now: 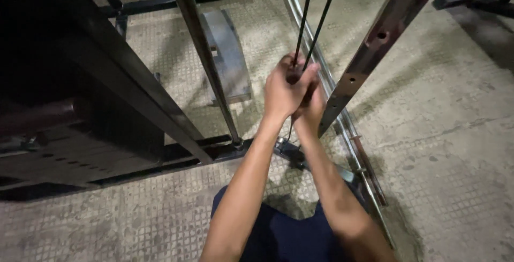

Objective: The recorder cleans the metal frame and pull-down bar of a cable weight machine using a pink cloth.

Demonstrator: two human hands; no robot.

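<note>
Both my arms reach forward and down from the bottom of the head view. My left hand (282, 92) is closed in a fist around a dark handle (293, 74) where two black cables (317, 24) meet. My right hand (313, 100) wraps over the same handle from the right, partly hidden behind the left fist. The cables run up and away out of the top of the view. The handle itself is mostly covered by my fingers.
A slanted metal upright with holes (375, 42) stands just right of my hands. A thin steel post (206, 58) and a dark machine frame (107, 80) rise at left. A grey plate (227, 53) lies on the patterned floor, and long steel bars (348, 133) lie beside it.
</note>
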